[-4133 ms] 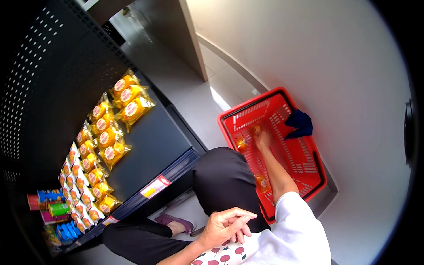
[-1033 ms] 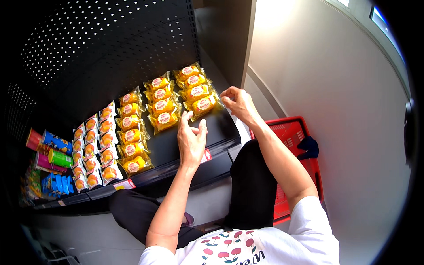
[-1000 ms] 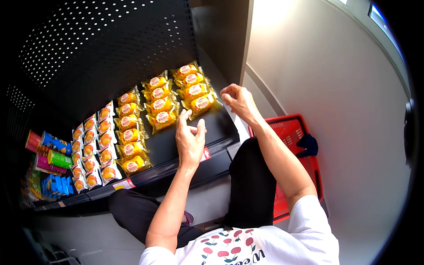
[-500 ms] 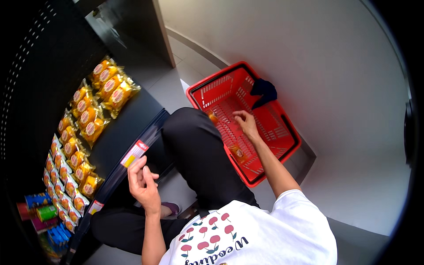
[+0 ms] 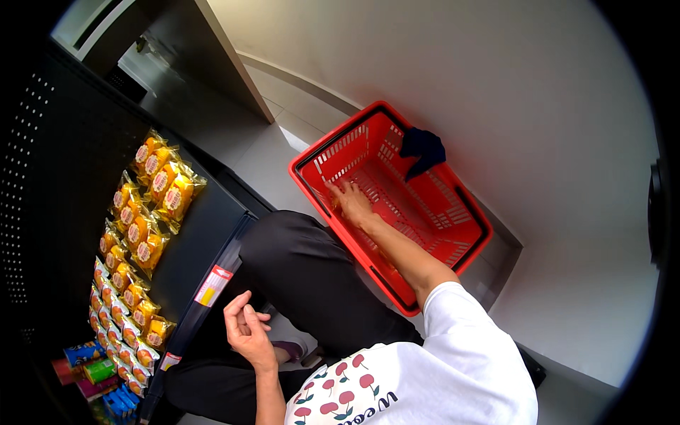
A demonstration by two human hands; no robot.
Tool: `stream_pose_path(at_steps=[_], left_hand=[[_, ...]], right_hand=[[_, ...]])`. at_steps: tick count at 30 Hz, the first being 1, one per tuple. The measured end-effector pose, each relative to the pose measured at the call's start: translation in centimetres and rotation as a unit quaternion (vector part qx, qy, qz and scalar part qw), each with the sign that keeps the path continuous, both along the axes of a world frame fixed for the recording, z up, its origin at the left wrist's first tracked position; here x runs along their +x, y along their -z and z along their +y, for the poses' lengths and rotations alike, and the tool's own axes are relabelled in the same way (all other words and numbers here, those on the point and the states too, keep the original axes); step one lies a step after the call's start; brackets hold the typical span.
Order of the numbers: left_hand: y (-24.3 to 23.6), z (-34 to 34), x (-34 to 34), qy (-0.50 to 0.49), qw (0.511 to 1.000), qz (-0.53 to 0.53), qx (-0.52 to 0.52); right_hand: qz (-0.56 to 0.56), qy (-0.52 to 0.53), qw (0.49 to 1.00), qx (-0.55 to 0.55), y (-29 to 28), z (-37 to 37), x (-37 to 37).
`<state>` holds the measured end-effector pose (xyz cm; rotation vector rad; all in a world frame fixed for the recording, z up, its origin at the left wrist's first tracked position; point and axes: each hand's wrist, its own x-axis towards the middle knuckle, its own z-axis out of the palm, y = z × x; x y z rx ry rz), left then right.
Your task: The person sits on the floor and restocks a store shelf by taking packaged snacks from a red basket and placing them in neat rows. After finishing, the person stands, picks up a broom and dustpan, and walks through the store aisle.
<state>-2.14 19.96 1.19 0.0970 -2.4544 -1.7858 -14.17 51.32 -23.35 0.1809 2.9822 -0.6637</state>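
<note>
My right hand [image 5: 354, 205] reaches into the red plastic basket [image 5: 457, 195] at its left side, fingers spread over a yellow-wrapped package partly hidden beneath them. Another yellow package [image 5: 388, 265] lies under my forearm. My left hand [image 5: 246, 329], fingers loosely bent and apart, is empty beside my black-trousered knee, near a shelf label. Along the dark shelf [image 5: 198, 212] at the left stand rows of yellow-wrapped round snacks [image 5: 166, 188] and white-wrapped ones [image 5: 127, 333].
A dark blue cloth [image 5: 421, 149] hangs over the basket's far right rim. A pale wall [image 5: 552, 177] curves along the right. Colourful canisters [image 5: 92, 368] and blue packets [image 5: 120, 404] sit lower left. A brown panel [image 5: 219, 57] stands beyond the shelf, with floor tiles beside it.
A second ago both hands were at the snack rows. Since then the view has turned toward the basket, and my right hand has moved into it, lately further left. My left hand has drawn back.
</note>
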Motion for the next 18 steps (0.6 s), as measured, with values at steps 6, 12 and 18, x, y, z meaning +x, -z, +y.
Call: stream_pose_path(at_steps=[6,12,18], left_hand=[[0.3,0.4,0.1,-0.001,1.0,0.006,0.018],[0.1,0.1,0.5,0.009,0.999,0.014,0.031],[-0.4,0.1,1.1,0.033,0.997,0.002,0.064]], right_hand=[[-0.044,0.027,0.999,-0.005,5.1,0.3,-0.2],[0.033,0.189,0.95,-0.247,3.8,4.6,5.7],[0.241,0.187,0.835,-0.459,-4.8,6.8,10.6]])
